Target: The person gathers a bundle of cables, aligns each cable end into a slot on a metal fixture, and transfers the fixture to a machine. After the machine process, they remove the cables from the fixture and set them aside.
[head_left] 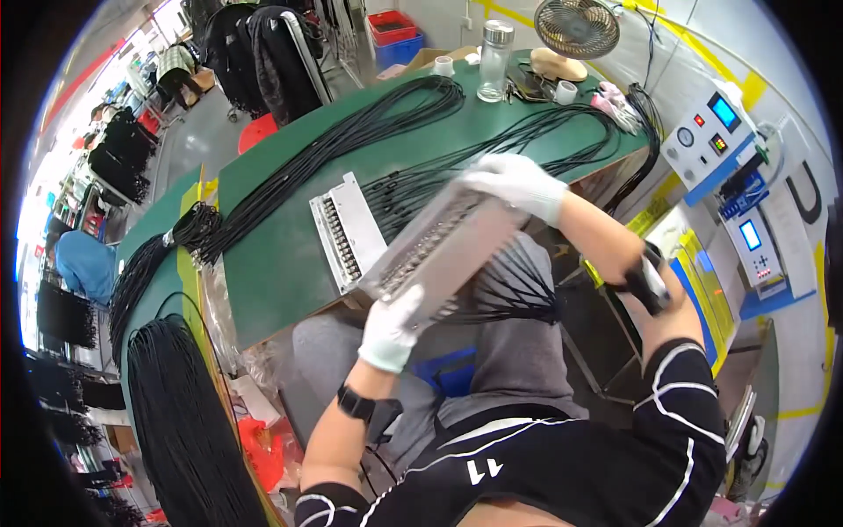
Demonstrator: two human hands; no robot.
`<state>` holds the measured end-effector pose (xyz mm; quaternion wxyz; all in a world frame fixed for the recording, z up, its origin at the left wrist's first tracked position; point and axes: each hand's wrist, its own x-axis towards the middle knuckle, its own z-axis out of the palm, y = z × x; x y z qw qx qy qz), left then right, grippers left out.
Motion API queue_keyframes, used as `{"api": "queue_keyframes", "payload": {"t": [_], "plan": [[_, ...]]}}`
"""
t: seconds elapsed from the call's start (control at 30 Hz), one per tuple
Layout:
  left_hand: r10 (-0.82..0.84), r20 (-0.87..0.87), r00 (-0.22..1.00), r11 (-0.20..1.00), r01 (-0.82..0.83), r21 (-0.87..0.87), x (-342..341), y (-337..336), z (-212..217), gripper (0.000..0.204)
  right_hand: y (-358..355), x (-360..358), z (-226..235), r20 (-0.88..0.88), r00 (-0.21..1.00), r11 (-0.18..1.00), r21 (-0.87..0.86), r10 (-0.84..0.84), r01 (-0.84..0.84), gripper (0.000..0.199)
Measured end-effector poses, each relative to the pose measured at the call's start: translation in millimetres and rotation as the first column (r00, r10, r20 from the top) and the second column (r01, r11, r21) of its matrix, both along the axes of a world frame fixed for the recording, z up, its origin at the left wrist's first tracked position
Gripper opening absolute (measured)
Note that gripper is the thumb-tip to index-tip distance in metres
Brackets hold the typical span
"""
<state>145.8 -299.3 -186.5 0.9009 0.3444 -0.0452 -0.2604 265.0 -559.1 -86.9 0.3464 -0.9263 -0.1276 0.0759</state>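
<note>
Head view is dominated by the green table (290, 246), against which every other place is given. Across its top, long bundles of black cables (351, 132) are spread from the far end toward the near edge. Off the table's near edge, above the lap, a grey metal fixture (439, 246) is held tilted, with many thin black leads (518, 290) hanging loose from its lower side. A second, similar fixture plate (347, 230) is laid flat on the table just beside the held one. The right hand (518, 184), gloved in white, is closed over the held fixture's far upper end; the left hand (391, 329), also gloved, is wrapped around its near lower corner. At the table's far end a clear bottle (494, 60) is stood. As a judgement, the hanging leads could be snagged on the table's edge or tangled together if the fixture is swung, and the smooth metal could slip in the gloves.
</note>
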Motion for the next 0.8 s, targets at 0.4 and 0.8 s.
{"api": "queue_keyframes", "payload": {"t": [0.4,0.8], "plan": [[0.292,0.019,0.956,0.917,-0.285,0.28,34.2,73.5,-36.2,0.042,236.6,158.6,-58.4,-0.087,0.873,0.765,-0.446,0.48,-0.465,0.067],[0.137,0.31,0.941,0.936,-0.225,0.27,45.0,92.5,-34.0,0.051,75.9,33.9,66.3,0.43,0.878,0.945,-0.32,0.208,-0.068,0.057]]}}
